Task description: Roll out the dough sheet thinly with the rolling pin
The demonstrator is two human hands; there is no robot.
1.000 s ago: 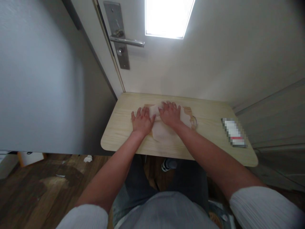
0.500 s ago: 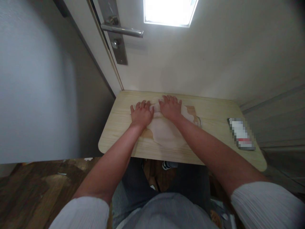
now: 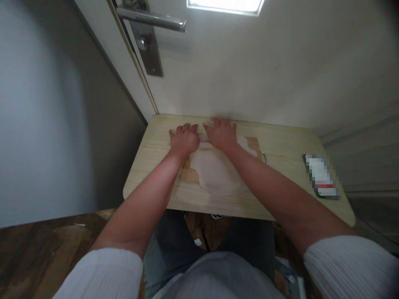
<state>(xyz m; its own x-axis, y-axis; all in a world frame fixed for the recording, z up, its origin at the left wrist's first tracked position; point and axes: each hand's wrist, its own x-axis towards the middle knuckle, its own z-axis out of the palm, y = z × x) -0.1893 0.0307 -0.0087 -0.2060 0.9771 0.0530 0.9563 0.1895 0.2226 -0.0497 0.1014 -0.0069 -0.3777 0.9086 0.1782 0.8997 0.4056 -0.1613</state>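
A thin, pale sheet of what looks like dough point(image 3: 215, 170) lies spread over a small wooden cutting board point(image 3: 190, 174) and past its near edge. My left hand point(image 3: 185, 139) rests palm down at the far left part of the sheet, fingers stretched forward. Beside it, my right hand point(image 3: 221, 133) presses on the far middle part, its fingers spread. Between the hands runs a pale raised band, either a fold or roll of the sheet or something under it; I cannot tell which. A metal ring handle point(image 3: 264, 158) sticks out at the board's right end.
The board lies on a light wooden table point(image 3: 286, 141) pushed against a white door point(image 3: 249, 79) with a metal lever handle point(image 3: 152, 18). A phone point(image 3: 322, 176), partly blurred out, lies at the table's right. A grey panel point(image 3: 40, 116) stands at the left.
Both hands have slid slightly away from me, toward the table's far edge. The head view has tipped down a little, so the door handle sits higher.
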